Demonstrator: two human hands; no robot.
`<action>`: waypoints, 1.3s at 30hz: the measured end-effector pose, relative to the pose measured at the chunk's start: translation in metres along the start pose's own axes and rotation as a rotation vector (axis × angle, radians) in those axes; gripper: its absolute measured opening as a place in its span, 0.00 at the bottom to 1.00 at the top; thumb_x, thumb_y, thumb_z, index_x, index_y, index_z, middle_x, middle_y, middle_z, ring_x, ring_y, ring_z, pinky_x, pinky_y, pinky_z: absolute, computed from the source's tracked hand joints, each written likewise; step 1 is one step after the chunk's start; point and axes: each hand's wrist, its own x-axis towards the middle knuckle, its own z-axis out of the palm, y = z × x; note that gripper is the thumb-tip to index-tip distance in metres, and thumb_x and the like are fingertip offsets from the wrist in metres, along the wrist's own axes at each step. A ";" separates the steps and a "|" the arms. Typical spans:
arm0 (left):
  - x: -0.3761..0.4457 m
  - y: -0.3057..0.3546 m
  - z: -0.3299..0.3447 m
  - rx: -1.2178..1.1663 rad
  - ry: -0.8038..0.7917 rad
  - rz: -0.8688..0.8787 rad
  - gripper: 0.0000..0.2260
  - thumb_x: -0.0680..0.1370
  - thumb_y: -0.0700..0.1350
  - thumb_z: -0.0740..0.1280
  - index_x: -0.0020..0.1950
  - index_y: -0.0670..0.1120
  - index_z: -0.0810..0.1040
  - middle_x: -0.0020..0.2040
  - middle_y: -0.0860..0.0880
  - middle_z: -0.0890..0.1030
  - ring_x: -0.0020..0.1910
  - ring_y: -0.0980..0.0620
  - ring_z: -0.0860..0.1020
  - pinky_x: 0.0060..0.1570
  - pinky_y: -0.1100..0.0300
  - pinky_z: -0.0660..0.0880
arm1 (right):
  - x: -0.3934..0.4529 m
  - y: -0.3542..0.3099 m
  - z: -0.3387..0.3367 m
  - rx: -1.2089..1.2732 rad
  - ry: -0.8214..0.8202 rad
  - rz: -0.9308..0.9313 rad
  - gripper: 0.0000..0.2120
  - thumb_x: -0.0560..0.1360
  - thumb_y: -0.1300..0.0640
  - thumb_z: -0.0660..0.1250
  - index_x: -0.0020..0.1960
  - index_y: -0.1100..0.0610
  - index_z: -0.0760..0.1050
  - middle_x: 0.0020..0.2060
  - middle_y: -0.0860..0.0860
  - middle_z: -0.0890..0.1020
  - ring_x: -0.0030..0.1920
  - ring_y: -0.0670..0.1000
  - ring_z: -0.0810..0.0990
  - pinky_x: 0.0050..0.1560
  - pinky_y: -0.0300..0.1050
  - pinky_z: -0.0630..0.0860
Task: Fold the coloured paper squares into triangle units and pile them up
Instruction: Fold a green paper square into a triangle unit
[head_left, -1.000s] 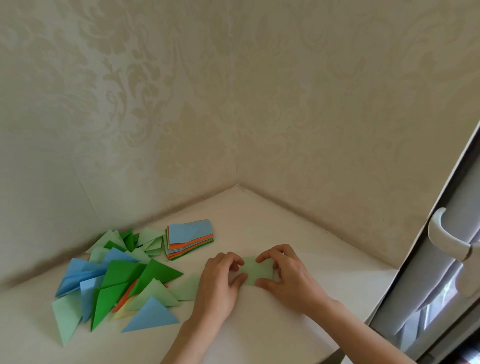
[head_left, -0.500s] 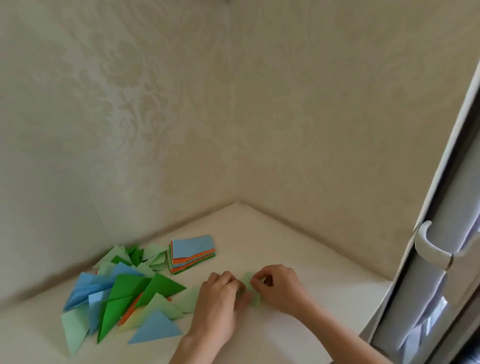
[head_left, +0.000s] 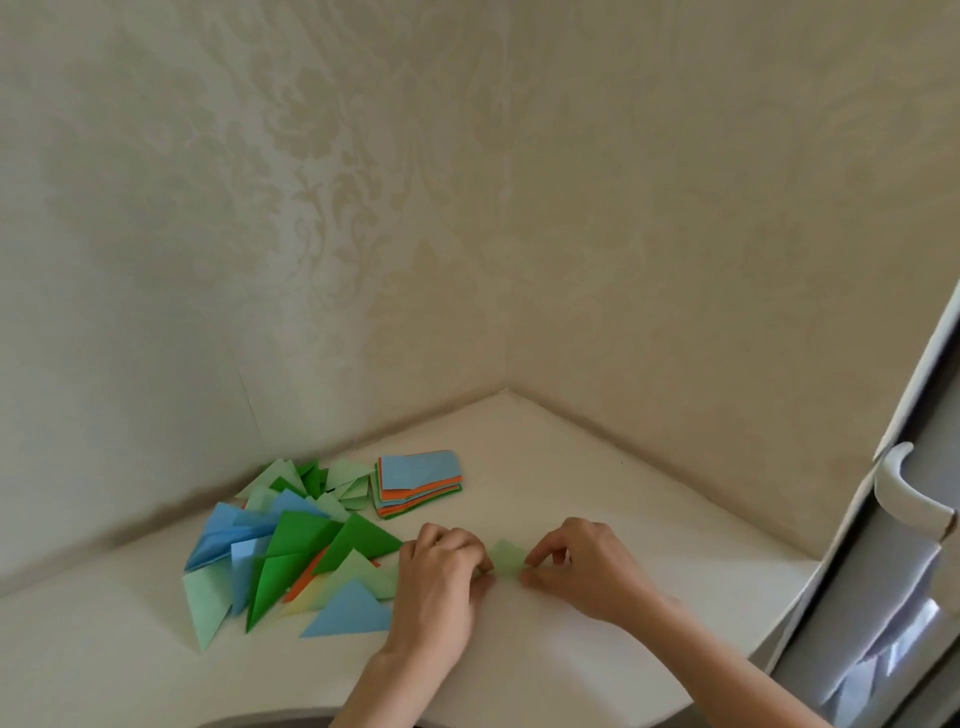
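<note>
From the head camera, the left hand (head_left: 441, 582) and the right hand (head_left: 582, 566) are each pinching one end of a pale green paper piece (head_left: 506, 558) lying on the table (head_left: 597, 467) between them. A fold seems to be under way; next it probably needs its crease pressed flat. The piece is looking small, soft-edged and partly hidden by fingers. The pile of folded triangles (head_left: 306, 551) is lying just left of the left hand, with the stack of unfolded squares (head_left: 420, 482) beyond it.
</note>
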 end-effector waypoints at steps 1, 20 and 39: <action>0.000 -0.003 0.001 0.008 0.009 -0.022 0.04 0.71 0.49 0.73 0.44 0.52 0.82 0.48 0.59 0.79 0.50 0.52 0.72 0.44 0.59 0.58 | 0.001 0.000 0.002 -0.006 0.026 -0.005 0.11 0.71 0.43 0.71 0.49 0.47 0.82 0.43 0.48 0.77 0.43 0.47 0.75 0.42 0.42 0.73; 0.007 -0.005 0.026 0.006 0.014 -0.271 0.12 0.75 0.62 0.63 0.49 0.55 0.76 0.50 0.57 0.71 0.55 0.52 0.65 0.50 0.60 0.61 | 0.017 0.007 0.029 -0.077 0.128 0.031 0.13 0.70 0.36 0.67 0.42 0.44 0.70 0.43 0.42 0.72 0.46 0.46 0.74 0.42 0.39 0.69; 0.014 -0.012 0.001 -0.167 -0.078 -0.236 0.08 0.77 0.42 0.66 0.46 0.55 0.82 0.46 0.58 0.78 0.49 0.53 0.73 0.49 0.61 0.71 | 0.008 0.019 0.029 0.107 0.153 -0.099 0.03 0.75 0.57 0.67 0.45 0.50 0.74 0.40 0.42 0.71 0.37 0.41 0.71 0.42 0.33 0.67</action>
